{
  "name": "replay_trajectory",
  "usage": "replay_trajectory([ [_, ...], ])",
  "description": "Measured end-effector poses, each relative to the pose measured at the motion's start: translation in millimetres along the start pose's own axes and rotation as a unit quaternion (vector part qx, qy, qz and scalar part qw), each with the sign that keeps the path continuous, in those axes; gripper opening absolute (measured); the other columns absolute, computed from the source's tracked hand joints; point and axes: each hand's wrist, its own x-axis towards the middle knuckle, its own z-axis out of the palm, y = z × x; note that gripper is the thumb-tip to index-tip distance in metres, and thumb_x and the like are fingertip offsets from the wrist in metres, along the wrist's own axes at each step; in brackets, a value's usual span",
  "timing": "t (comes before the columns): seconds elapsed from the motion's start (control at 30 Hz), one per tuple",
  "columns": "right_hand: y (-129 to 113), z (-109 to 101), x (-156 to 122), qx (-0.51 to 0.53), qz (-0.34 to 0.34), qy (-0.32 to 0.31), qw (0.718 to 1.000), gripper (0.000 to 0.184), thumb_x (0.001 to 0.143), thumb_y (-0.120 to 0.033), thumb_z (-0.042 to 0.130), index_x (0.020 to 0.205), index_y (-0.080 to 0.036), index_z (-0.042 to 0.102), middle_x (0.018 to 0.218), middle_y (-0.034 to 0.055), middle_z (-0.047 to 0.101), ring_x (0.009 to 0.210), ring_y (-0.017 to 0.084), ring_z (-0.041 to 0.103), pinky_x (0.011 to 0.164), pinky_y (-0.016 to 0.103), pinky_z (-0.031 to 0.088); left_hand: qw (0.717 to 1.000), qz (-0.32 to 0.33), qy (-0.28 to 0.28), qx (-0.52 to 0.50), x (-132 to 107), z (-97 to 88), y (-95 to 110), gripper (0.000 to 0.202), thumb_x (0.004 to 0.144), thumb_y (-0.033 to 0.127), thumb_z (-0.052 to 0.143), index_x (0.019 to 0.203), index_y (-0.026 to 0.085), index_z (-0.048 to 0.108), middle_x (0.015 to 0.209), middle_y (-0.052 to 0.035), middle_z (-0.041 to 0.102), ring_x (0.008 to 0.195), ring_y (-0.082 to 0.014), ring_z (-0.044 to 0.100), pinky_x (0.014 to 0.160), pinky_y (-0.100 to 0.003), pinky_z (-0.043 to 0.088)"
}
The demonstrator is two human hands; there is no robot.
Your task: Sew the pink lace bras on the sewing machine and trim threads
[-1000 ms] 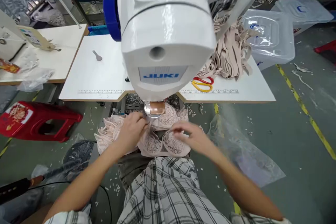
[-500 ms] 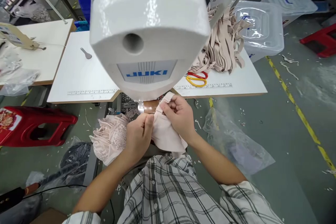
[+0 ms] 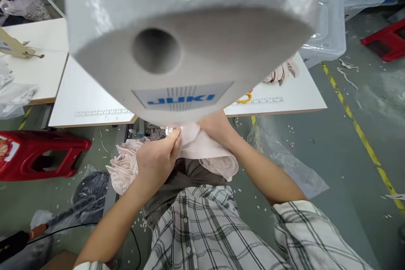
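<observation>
My left hand [image 3: 158, 152] is closed, thumb and fingers pinching the edge of a pale pink bra [image 3: 196, 145] just below the sewing machine head [image 3: 190, 63]. My right hand [image 3: 217, 128] reaches in under the head from the right, against the same fabric. The machine hides its fingers, so their grip does not show. A lace-edged part [image 3: 221, 166] of the bra hangs below my right wrist. Beside my left hand lies a bunch of pale pink lace pieces [image 3: 123, 168]. The needle area is hidden behind the head.
White table panels with a printed ruler [image 3: 101, 112] flank the machine. Yellow-handled scissors [image 3: 245, 98] and beige straps [image 3: 281, 74] lie at the right, partly hidden. A red stool [image 3: 41, 156] stands left; clear plastic bins [image 3: 325, 29] stand at the back right.
My head has come closer to the machine, which now fills more of the view. My right hand has moved forward under the head with the fabric; its fingers have gone out of sight.
</observation>
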Motion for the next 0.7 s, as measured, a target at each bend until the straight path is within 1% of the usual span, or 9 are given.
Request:
replay_trajectory([
  [0.07, 1.2, 0.6, 4.0, -0.027, -0.006, -0.003, 1.000, 0.006, 0.083, -0.027, 0.056, 0.080, -0.022, 0.055, 0.058, -0.0047, 0.051, 0.060, 0.016, 0.049, 0.067, 0.031, 0.042, 1.000, -0.002, 0.001, 0.003, 1.3, -0.6, -1.3, 0.027, 0.098, 0.031, 0.051, 0.111, 0.023, 0.074, 0.061, 0.0023, 0.072, 0.049, -0.0113, 0.057, 0.049, -0.027, 0.025],
  [0.17, 3.4, 1.6, 8.6, -0.063, -0.017, -0.010, 0.998, 0.009, 0.081, -0.023, 0.054, 0.074, -0.023, 0.049, 0.057, -0.0046, 0.049, 0.058, 0.016, 0.048, 0.065, 0.031, 0.042, 1.000, 0.003, 0.013, 0.011, 3.3, -0.6, -2.4, 0.026, 0.097, 0.030, 0.053, 0.107, 0.022, 0.075, 0.060, 0.0023, 0.071, 0.047, -0.0112, 0.056, 0.049, -0.028, 0.025],
  [0.3, 4.2, 1.8, 10.9, -0.068, -0.014, -0.014, 0.997, 0.012, 0.080, -0.023, 0.054, 0.071, -0.023, 0.046, 0.057, -0.0042, 0.048, 0.062, 0.017, 0.050, 0.065, 0.031, 0.043, 1.000, 0.010, 0.012, 0.021, 5.4, -0.4, -2.8, 0.026, 0.098, 0.030, 0.051, 0.104, 0.022, 0.076, 0.057, 0.0027, 0.069, 0.046, -0.0111, 0.055, 0.049, -0.028, 0.025],
  [0.5, 1.8, 0.3, 9.6, -0.038, -0.002, -0.019, 0.999, 0.008, 0.080, -0.021, 0.056, 0.074, -0.023, 0.051, 0.060, -0.0029, 0.050, 0.071, 0.021, 0.055, 0.072, 0.034, 0.046, 1.000, 0.006, 0.000, 0.020, 5.5, -0.3, -2.9, 0.027, 0.098, 0.031, 0.051, 0.104, 0.023, 0.076, 0.061, 0.0012, 0.072, 0.048, -0.0118, 0.057, 0.049, -0.028, 0.024],
  [0.7, 0.8, 0.5, 9.9, -0.035, 0.015, -0.020, 0.999, 0.009, 0.080, -0.016, 0.057, 0.077, -0.023, 0.053, 0.060, -0.0028, 0.051, 0.067, 0.020, 0.055, 0.069, 0.034, 0.046, 1.000, 0.005, -0.005, 0.023, 6.2, -0.2, -3.5, 0.029, 0.098, 0.032, 0.049, 0.101, 0.023, 0.076, 0.055, 0.0008, 0.068, 0.047, -0.0129, 0.056, 0.049, -0.028, 0.025],
])
